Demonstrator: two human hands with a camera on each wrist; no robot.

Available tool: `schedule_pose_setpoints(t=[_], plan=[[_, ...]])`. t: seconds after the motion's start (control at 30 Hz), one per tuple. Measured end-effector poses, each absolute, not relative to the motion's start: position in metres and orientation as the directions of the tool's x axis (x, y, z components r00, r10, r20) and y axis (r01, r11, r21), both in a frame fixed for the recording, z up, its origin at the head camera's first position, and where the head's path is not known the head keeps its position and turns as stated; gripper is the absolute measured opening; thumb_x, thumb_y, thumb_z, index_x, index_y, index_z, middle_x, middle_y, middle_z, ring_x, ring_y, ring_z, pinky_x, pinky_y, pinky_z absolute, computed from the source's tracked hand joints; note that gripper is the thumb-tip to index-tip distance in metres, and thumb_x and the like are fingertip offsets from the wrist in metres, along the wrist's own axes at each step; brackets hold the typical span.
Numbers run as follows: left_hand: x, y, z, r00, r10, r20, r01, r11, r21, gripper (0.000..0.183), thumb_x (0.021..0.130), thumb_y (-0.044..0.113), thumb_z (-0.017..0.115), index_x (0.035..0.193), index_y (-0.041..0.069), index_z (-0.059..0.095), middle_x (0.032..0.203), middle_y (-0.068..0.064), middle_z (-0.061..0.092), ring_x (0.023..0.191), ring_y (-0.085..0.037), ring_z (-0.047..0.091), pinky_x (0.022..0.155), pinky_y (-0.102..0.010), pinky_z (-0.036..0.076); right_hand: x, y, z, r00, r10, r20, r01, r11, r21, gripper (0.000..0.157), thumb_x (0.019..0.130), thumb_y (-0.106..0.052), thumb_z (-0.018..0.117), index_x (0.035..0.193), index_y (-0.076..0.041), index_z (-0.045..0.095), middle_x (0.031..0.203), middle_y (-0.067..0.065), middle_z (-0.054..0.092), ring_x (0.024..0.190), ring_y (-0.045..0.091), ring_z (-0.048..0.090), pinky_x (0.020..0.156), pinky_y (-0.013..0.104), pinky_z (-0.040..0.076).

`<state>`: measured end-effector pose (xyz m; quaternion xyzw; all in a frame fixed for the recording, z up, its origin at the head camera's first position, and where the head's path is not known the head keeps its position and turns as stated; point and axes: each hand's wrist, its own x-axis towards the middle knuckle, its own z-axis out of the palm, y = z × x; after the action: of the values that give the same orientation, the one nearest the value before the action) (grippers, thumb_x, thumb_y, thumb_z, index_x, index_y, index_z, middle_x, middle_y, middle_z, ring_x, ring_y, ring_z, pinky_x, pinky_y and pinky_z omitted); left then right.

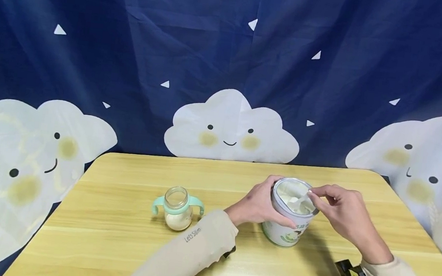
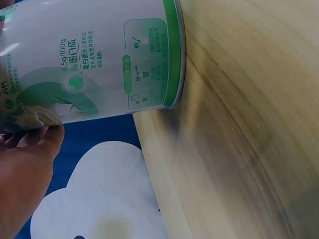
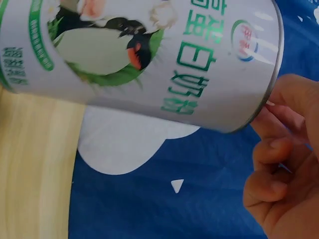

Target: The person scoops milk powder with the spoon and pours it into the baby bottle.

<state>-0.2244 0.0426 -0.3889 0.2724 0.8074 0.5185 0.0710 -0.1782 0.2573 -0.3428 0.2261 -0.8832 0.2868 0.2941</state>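
My left hand [image 1: 254,204] grips a white and green milk powder can [image 1: 284,234] from its left side, thumb along the front near the rim. The can has no lid on, and pale powder shows inside it. Over the rim from the right, my right hand [image 1: 344,211] pinches the handle of a white scoop [image 1: 299,203], whose bowl is down at the powder. In the left wrist view, the fingers of the left hand [image 2: 30,169] lie against the printed can [image 2: 99,59]. The right wrist view has the right hand [image 3: 284,174] at the rim, with the scoop hidden.
A baby bottle [image 1: 178,220] with mint-green handles stands uncapped to the left of the can, pale contents in its lower part. Both stand on a wooden table [image 1: 115,217]. Behind its far edge hangs a dark blue curtain [image 1: 199,41] printed with clouds.
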Motion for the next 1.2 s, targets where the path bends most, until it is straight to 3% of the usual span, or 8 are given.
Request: schedule_pose_setpoints(t=[0.27,0.5,0.77,1.2], plan=[[-0.225,0.041,-0.390,-0.832,0.524,0.179,0.374,0.293,0.880,0.106,0.060,0.028,0.099,0.147,0.017,0.039,0.126,0.005,0.058,0.109,-0.009,0.059,0.094,-0.025,0.047,-0.178,0.249,-0.340,-0.756,-0.286,0.589,-0.572,0.727,-0.381,0.013,0.078,-0.001,0.083,0.083,-0.011,0.078,0.080,-0.001,0.073,0.064,0.002,0.053,0.055,0.017,0.044],[-0.224,0.041,-0.390,-0.837,0.521,0.167,0.362,0.297,0.884,0.105,0.059,0.028,0.099,0.146,0.017,0.040,0.124,0.007,0.058,0.105,-0.004,0.058,0.093,-0.024,0.048,-0.177,0.240,-0.335,-0.769,-0.342,0.540,-0.581,0.727,-0.367,0.010,0.081,-0.006,0.082,0.083,-0.015,0.078,0.080,-0.005,0.072,0.062,0.001,0.051,0.052,0.023,0.044],[-0.226,0.043,-0.391,-0.842,0.513,0.168,0.361,0.304,0.881,0.103,0.059,0.029,0.099,0.144,0.019,0.041,0.124,0.007,0.059,0.105,-0.004,0.058,0.092,-0.023,0.048,-0.174,0.234,-0.329,-0.817,-0.393,0.421,-0.557,0.727,-0.402,0.005,0.085,-0.012,0.079,0.088,-0.016,0.078,0.083,-0.005,0.075,0.079,0.013,0.069,0.063,0.030,0.054],[-0.226,0.043,-0.392,-0.839,0.516,0.171,0.367,0.304,0.879,0.103,0.060,0.030,0.099,0.144,0.019,0.041,0.125,0.007,0.059,0.106,-0.004,0.058,0.093,-0.023,0.048,-0.173,0.236,-0.330,-0.874,-0.342,0.347,-0.484,0.680,-0.551,0.002,0.087,-0.011,0.078,0.088,-0.009,0.077,0.080,-0.005,0.073,0.070,0.004,0.060,0.058,0.023,0.050]])
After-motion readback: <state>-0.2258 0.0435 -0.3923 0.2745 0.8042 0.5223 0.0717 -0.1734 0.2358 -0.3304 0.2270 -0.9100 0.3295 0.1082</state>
